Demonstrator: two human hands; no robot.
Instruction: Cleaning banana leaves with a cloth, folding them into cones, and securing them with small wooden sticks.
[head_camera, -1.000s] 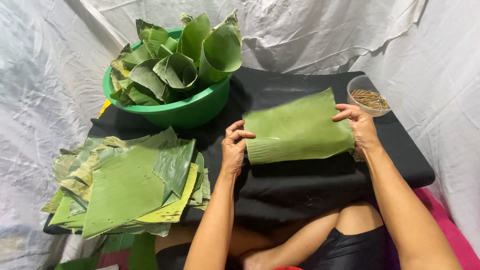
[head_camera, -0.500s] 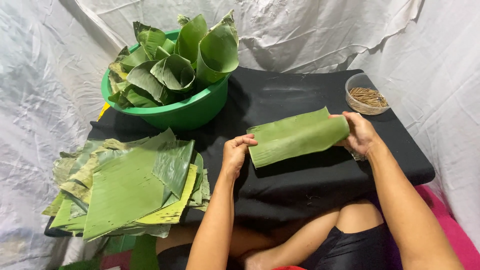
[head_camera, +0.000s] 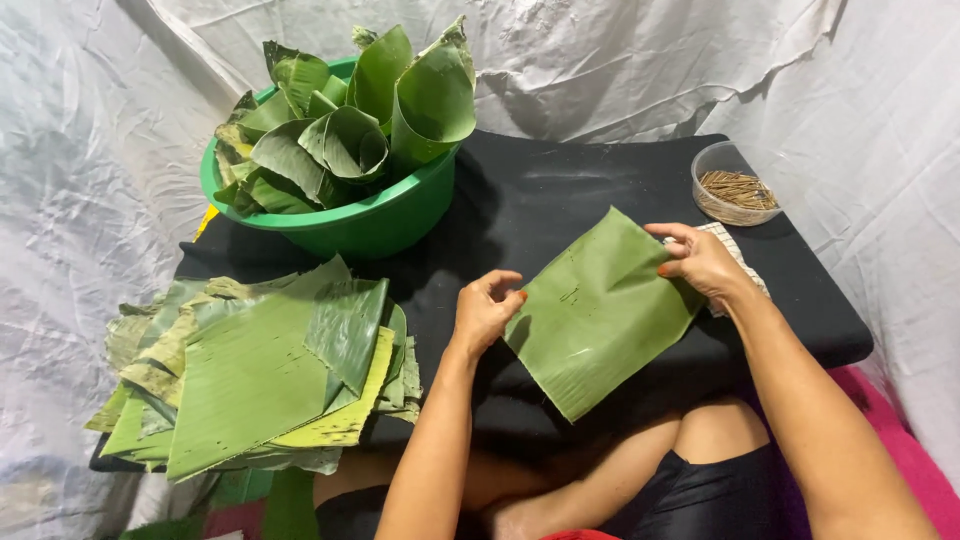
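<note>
I see both hands holding one flat banana leaf piece (head_camera: 598, 312) tilted above the black table (head_camera: 560, 200). The left hand (head_camera: 484, 312) pinches its left edge, fingers closed on it; the right hand (head_camera: 702, 262) grips its upper right corner. A stack of cut leaves (head_camera: 255, 375) lies left, near the green basin (head_camera: 380, 225) of rolled leaves.

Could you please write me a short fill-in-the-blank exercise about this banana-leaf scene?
1. Both the left hand and the right hand hold one flat banana leaf piece over the ____ cloth.
2. The rolled leaf cones stand in a ____ basin.
3. The small clear container of thin sticks sits nearest the ____ hand.

Missing words: black; green; right
</note>
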